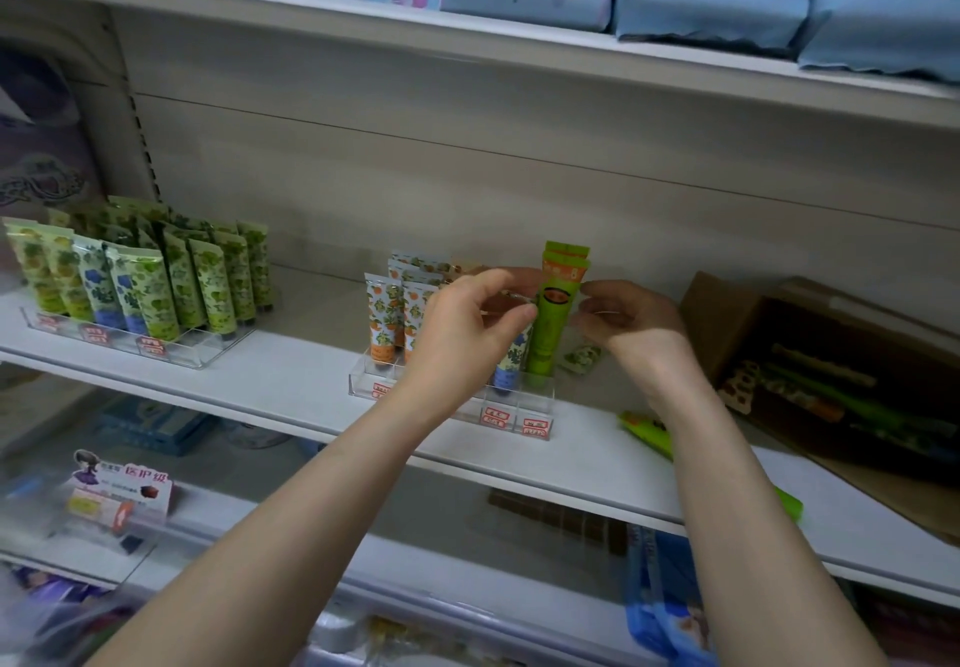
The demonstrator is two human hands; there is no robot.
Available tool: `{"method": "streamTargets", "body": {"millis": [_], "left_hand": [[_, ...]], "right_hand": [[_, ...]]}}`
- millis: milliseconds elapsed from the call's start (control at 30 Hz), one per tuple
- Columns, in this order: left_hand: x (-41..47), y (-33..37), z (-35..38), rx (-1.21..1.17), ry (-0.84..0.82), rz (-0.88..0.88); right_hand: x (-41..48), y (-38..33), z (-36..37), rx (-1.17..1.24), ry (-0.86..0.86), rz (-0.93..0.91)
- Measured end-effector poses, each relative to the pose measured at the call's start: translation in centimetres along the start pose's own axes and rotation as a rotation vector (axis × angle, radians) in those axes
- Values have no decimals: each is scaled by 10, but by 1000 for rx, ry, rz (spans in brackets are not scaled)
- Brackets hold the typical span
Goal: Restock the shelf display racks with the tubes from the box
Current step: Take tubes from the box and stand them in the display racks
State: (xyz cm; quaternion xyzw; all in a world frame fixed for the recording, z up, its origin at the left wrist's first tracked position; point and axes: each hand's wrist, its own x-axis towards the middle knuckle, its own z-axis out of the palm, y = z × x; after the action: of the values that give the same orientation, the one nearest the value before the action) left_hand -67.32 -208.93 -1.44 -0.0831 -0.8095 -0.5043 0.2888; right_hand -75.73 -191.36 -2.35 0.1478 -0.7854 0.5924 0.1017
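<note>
Two racks: your clear centre rack [363, 380], and a clear left rack [208, 349] at its 9 o'clock, both on the white shelf [291, 380].
Tube at your hands: a bright green tube [553, 318] with an orange label band below its crimped top, standing cap-down in the centre rack's 3 o'clock column.
Count, centre rack: two bright green tubes, one behind the other; one blue-flowered tube [506, 370] just beside them at 9 o'clock; at least four orange-print tubes [382, 318] further toward 9 o'clock.
Count, elsewhere: one loose green tube [644, 430] lies on the shelf at the rack's 4 o'clock, partly behind your forearm. The left rack is too tightly packed to count. The cardboard box [727, 323] at 3 o'clock holds more tubes, number unclear.
Left hand [462, 328]: thumb and forefinger pinch at the bright green tube's left edge.
Right hand [634, 328]: fingers curled, tips at the tube's right edge; you cannot tell whether they grip it.
</note>
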Motion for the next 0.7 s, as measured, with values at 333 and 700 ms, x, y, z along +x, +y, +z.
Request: {"method": "streamTargets", "body": {"millis": [333, 700], "left_hand": [[-4, 17, 40, -5, -59, 72], [4, -3, 131, 371, -356, -28]], "right_hand": [[-2, 11, -64, -306, -10, 92], [-54, 8, -104, -829, -454, 257]]}}
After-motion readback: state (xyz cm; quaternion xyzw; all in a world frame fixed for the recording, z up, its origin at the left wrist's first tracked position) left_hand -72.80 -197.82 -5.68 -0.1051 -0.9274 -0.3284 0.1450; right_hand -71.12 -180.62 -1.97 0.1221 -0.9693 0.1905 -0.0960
